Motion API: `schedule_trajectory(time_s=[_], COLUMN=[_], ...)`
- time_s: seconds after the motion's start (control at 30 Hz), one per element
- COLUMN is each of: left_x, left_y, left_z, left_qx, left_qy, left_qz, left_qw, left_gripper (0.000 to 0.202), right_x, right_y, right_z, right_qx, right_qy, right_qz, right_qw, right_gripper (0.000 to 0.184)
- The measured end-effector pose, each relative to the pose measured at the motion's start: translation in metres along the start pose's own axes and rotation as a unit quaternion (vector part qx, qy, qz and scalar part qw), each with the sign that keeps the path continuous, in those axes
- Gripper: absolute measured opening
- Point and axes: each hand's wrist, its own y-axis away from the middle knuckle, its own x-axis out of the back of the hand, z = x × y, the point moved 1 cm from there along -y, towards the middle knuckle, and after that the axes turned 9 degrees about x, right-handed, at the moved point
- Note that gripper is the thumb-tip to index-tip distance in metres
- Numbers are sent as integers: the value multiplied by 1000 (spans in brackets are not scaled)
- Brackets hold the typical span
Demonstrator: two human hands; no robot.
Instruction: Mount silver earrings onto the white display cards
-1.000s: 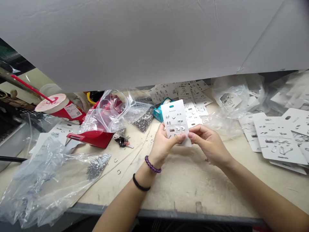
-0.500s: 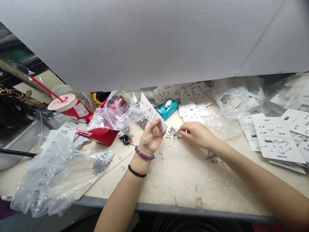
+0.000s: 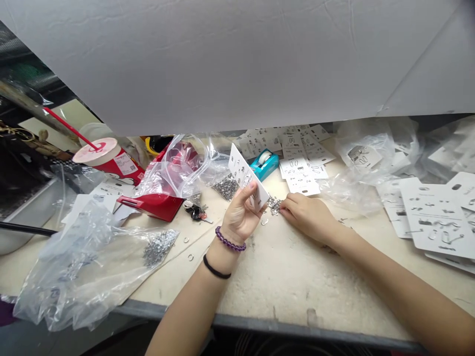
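Note:
My left hand [image 3: 243, 212] grips a white jewelry card [image 3: 245, 173] by its lower part, thumb on the near face. The card is tilted up, and small metal earrings show on it. My right hand [image 3: 306, 213] rests on the table, its fingertips drawn together at the right edge of a small pile of silver earring pieces [image 3: 274, 204]. Whatever those fingertips pinch, if anything, is too small to see. A single silver hoop [image 3: 264, 222] lies just below the pile. More small metal pieces are partly hidden behind my right wrist.
A teal tape dispenser [image 3: 265, 164] stands behind the card. Filled cards lie at the back [image 3: 299, 163] and in a stack [image 3: 438, 217] on the right. Leftward are a red dustpan [image 3: 159, 206], keys [image 3: 196, 211], a clear bag [image 3: 92, 267] and a red cup [image 3: 122, 160].
The whole view has shifted slightly. My right hand has lowered at the pile, its fingers now down against the pieces. My left hand still holds the card at much the same tilt.

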Motion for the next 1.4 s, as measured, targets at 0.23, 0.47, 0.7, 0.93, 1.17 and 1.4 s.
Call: schedule_trajectory(time_s=[0.23,0.47,0.7,0.93,1.17,1.4], left_x=[2,3,2,3,-3,0], left_y=[-1,-1,1,-1,8,11], left_z=[-1,-2,-2,-4,-31,-53], left_qx=[33,56,62,74,93,97], left_qy=[9,45,66,65,106,50], left_qz=[-16,-35,-35,-29,-156,-160], left_qw=[999,997,995,995,978,981], left_gripper=[19,19,18,21,44,51], right_x=[6,0,18,7,21,24], right_y=[9,8,15,13,16,22], right_z=[5,1,12,12,-19,-45], right_qx=[-4,-6,59,56,-66,-64], right_qy=[-24,-57,-114,-100,-569,-581], right_qz=[-3,21,-27,-15,297,297], right_qw=[1000,998,991,993,764,755], right_gripper=[22,18,16,16,10,10])
